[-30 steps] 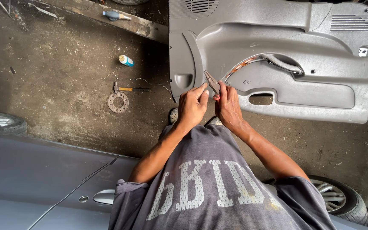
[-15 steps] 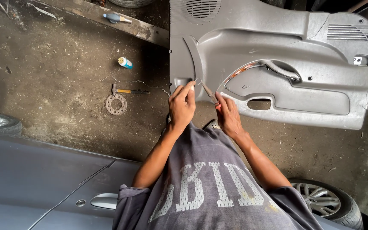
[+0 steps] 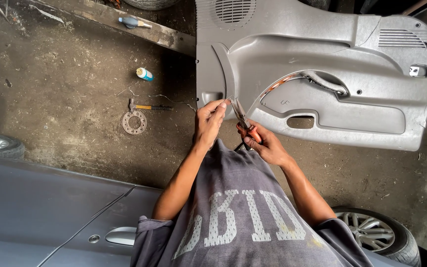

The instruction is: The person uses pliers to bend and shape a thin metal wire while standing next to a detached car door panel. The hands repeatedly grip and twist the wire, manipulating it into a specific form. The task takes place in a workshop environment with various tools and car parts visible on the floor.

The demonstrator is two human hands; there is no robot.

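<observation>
Head view: on the concrete lie a hammer (image 3: 144,106) and a ring-shaped disc (image 3: 134,122). Left hand (image 3: 208,121) pinches something thin at the pliers' tip. Pliers (image 3: 243,118) slant up-left from the right hand (image 3: 265,143), which grips their red handles, toward the grey door panel (image 3: 362,54).

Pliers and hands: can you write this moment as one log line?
right hand: grips red-handled pliers | left hand: fingertips at plier tip | grey door panel: flat on floor ahead | hammer: on floor, apart

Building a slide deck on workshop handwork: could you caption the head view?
Right hand grips red-handled pliers while left hand pinches at their tip, before a grey plastic car door panel.
</observation>
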